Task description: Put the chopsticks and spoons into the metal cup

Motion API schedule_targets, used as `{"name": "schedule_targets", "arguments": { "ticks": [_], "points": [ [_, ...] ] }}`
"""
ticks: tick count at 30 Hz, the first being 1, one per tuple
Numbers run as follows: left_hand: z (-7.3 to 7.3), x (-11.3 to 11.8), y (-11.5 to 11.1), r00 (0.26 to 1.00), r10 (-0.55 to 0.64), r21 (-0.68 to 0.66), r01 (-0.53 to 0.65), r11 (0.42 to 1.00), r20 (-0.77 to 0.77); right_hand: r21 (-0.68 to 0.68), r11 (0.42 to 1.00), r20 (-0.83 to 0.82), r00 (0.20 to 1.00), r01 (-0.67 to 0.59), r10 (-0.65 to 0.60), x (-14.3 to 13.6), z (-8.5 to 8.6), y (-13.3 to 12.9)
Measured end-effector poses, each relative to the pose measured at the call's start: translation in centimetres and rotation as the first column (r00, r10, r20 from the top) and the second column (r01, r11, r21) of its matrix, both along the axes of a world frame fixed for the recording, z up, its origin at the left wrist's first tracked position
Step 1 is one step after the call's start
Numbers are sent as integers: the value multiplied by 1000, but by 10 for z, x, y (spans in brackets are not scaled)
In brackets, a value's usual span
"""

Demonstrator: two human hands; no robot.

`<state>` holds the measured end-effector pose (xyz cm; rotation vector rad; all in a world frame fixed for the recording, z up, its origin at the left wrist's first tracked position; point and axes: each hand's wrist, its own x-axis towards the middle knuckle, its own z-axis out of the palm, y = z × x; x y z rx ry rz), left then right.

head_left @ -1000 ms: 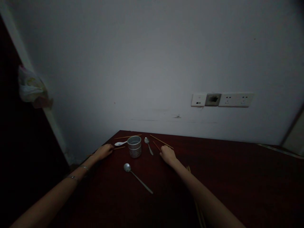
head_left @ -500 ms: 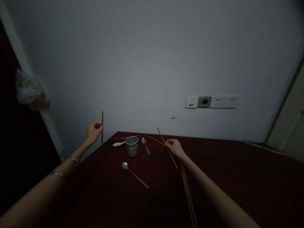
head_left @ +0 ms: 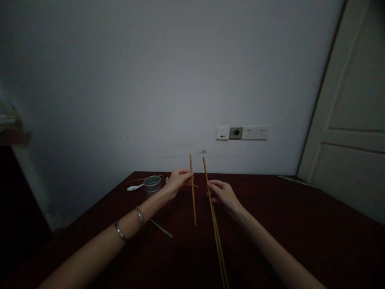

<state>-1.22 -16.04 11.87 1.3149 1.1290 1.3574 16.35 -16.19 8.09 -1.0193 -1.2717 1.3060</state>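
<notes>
My left hand [head_left: 181, 178] pinches a wooden chopstick [head_left: 193, 200], held nearly upright over the middle of the table. Just right of it, my right hand [head_left: 221, 192] grips another chopstick [head_left: 205, 166] near its middle, its top leaning slightly left. Below my right hand, long wooden sticks [head_left: 220, 249] lie side by side toward the table's front. A metal cup [head_left: 152, 182] stands behind my left forearm, which covers its lower part. Beside the cup is a white spoon [head_left: 134, 187]. Only the handle of a long metal spoon [head_left: 162, 228] shows below my left arm.
One more chopstick [head_left: 141, 179] lies behind the cup. A small metal spoon [head_left: 167, 180] is mostly hidden by my left hand. The dark red table [head_left: 270, 212] meets a pale wall with a socket strip [head_left: 254, 133]. At the right is a panelled door [head_left: 349, 120].
My left hand has carried its chopstick right, from beyond the table's left edge to close beside my right hand. The right-hand chopstick is now more upright. The view has turned right.
</notes>
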Motion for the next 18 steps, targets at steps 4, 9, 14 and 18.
{"name": "schedule_targets", "arguments": {
  "ticks": [4,9,14,18],
  "points": [
    [-32,42,3,983,-160,-133,171,976,94,2,1000,6,1000,-7,7,20,-16,-6],
    [-62,71,10,962,-158,-231,209,950,222,-75,997,60,998,22,-18,40,-35,-14],
    [-82,88,9,955,-139,-311,221,924,263,-110,993,109,994,35,-23,52,-48,-20],
    [-93,95,7,951,-133,-320,223,921,279,-154,988,93,996,21,-7,57,-54,-22]
  ]
}}
